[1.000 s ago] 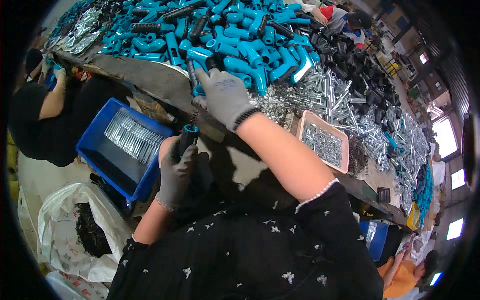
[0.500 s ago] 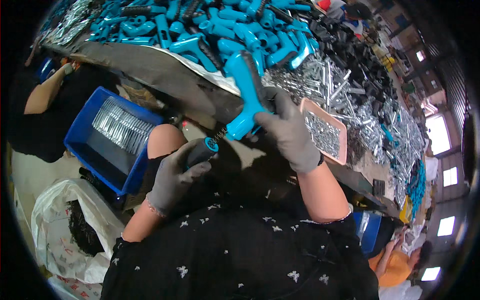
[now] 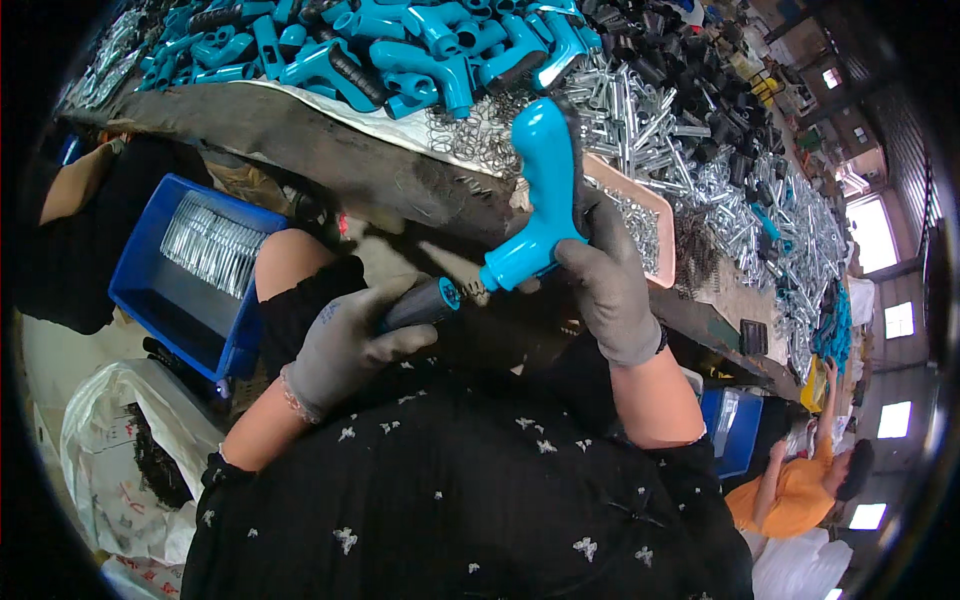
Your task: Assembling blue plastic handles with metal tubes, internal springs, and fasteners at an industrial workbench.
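My gloved right hand [image 3: 608,285] is closed around a teal and black plastic handle [image 3: 541,180], which stands upright with its short branch slanting down to the left. In my gloved left hand [image 3: 350,335] lies a black cylindrical grip [image 3: 415,306] with a teal end, its tip facing the handle's branch. A small coil spring [image 3: 472,291] bridges the narrow gap between the two parts. How far the spring sits inside either part is hidden.
Teal handles [image 3: 425,60] are heaped on the workbench [image 3: 300,125], beside metal tubes [image 3: 625,115] and black parts. A pink tray [image 3: 662,240] holds small metal pieces. At left stand a blue bin [image 3: 165,310] with metal rods and a white sack [image 3: 95,430]. People sit at both sides.
The handle has swung more upright and moved right with my right hand. The black grip's end has come close to the handle's branch, with less of the spring showing.
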Tool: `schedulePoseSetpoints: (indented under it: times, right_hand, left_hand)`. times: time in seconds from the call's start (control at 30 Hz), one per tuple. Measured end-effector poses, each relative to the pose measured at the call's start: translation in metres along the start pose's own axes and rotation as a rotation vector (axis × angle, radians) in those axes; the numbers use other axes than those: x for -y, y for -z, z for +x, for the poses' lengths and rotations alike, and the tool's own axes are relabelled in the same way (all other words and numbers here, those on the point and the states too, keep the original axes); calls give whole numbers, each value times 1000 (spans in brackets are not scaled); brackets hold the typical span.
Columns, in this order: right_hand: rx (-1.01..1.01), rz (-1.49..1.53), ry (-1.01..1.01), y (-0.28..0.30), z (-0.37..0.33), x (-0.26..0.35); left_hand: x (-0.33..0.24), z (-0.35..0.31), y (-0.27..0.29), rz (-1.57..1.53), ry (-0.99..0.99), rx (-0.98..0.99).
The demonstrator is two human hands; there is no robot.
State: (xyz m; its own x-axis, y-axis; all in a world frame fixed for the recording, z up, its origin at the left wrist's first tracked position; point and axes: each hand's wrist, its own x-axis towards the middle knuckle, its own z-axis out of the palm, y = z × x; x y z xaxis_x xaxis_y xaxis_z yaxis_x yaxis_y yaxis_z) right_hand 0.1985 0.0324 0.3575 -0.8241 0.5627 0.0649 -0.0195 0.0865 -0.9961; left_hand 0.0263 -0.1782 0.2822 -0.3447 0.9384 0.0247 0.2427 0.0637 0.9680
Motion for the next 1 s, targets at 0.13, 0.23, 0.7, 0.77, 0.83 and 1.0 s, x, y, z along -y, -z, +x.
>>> schedulePoseSetpoints:
  times: [0.13, 0.23, 0.7, 0.77, 0.83, 1.0]
  right_hand:
    - [127, 85, -40, 19, -13, -2]
    - [259, -449, 471, 33, -21, 1]
    - [-27, -775, 261, 49, -72, 0]
    - [27, -901, 363, 55, -76, 4]
    - [100, -967, 305, 65, -79, 16]
    - [15, -487, 198, 95, -85, 33]
  left_hand:
    - [-10, -3, 0, -79, 60, 147]
    - [-5, 1, -3, -95, 36, 250]
    - [-42, 20, -32, 429, -158, 195]
    - [-47, 22, -32, 523, -212, 172]
    - [-50, 24, -30, 597, -293, 147]
    - [-44, 23, -36, 152, -229, 208]
